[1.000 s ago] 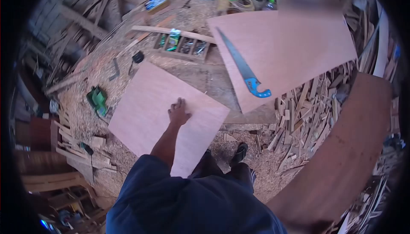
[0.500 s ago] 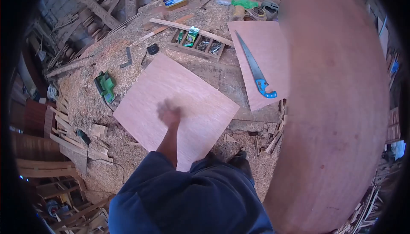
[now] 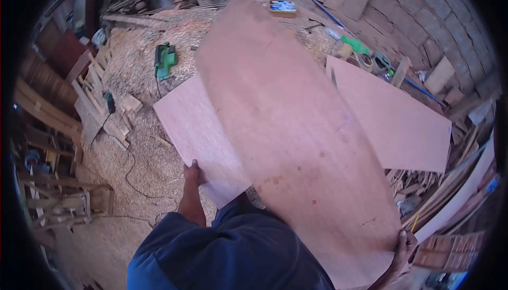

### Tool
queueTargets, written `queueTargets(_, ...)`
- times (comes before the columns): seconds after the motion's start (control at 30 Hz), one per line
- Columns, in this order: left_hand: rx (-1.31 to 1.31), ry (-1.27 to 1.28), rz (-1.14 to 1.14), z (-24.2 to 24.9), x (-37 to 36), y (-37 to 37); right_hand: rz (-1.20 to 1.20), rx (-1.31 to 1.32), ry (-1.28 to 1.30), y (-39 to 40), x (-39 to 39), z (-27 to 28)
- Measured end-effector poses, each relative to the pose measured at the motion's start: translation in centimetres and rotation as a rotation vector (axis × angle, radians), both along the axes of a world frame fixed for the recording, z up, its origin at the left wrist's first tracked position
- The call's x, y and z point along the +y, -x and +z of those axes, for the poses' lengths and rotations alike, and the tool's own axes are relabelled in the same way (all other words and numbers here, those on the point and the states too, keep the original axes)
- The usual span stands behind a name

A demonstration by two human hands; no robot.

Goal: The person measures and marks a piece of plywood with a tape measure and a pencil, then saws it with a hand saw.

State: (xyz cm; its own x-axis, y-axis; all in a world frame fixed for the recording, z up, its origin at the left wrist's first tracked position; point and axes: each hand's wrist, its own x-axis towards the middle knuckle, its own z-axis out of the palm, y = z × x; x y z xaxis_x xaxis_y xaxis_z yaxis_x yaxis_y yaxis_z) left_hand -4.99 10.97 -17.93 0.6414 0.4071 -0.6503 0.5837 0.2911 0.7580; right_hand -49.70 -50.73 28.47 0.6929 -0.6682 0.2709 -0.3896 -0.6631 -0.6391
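A large reddish plywood sheet (image 3: 296, 126) fills the middle of the head view, lying slantwise over a smaller pale plywood panel (image 3: 196, 120). My left hand (image 3: 192, 172) is closed on the near left edge of that panel, thumb on top. At the lower right, my right hand (image 3: 406, 243) grips the large sheet by its edge. Several dark spots mark the large sheet's face. Another plywood piece (image 3: 407, 126) lies to the right, partly covered by the large sheet. Only a sliver of the handsaw blade (image 3: 334, 78) shows on it.
A green power tool (image 3: 165, 60) rests on wood shavings at the upper left, and a cord runs along the left side. Tape rolls (image 3: 363, 61) and a yellow-blue box (image 3: 283, 8) lie at the back. Offcuts and leaning boards (image 3: 455, 184) crowd the right.
The large sheet has swung from the right over the smaller panel, covering the compartment tray and most of the saw. My left hand has moved from the panel's middle to its edge.
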Motion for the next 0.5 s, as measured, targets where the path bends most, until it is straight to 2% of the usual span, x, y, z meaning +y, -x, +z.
queueTargets(0.03, 0.018, -0.016, -0.017, 0.4, -0.5, 0.6, 0.037, 0.025, -0.035, -1.4, -1.6, -0.8)
queueTargets(0.07, 0.006, 0.009, -0.022, 0.0, -0.8, 1.5, 0.115, 0.026, 0.034, -2.7, -3.7, -2.0)
queueTargets(0.13, -0.012, 0.063, -0.039, -1.1, -2.2, 4.4, 0.161, 0.067, -0.066, -5.0, -5.8, -3.4)
queueTargets(0.23, -0.206, 0.314, 0.071, -1.7, -5.0, 9.0, 0.179, 0.152, -0.251, -7.7, -8.0, -5.2)
queueTargets(0.37, -0.095, 0.727, 0.05, -0.3, -7.5, 13.1, 0.198, 0.288, -0.304, -8.6, -11.7, -9.7)
queueTargets(0.43, -0.065, 0.832, 0.08, 3.6, -9.4, 14.3, 0.193, 0.383, -0.293, -8.2, -12.3, -12.1)
queueTargets(0.5, -0.052, 0.819, 0.102, 0.8, -8.5, 16.5, 0.189, 0.479, -0.271, -7.0, -13.6, -16.0)
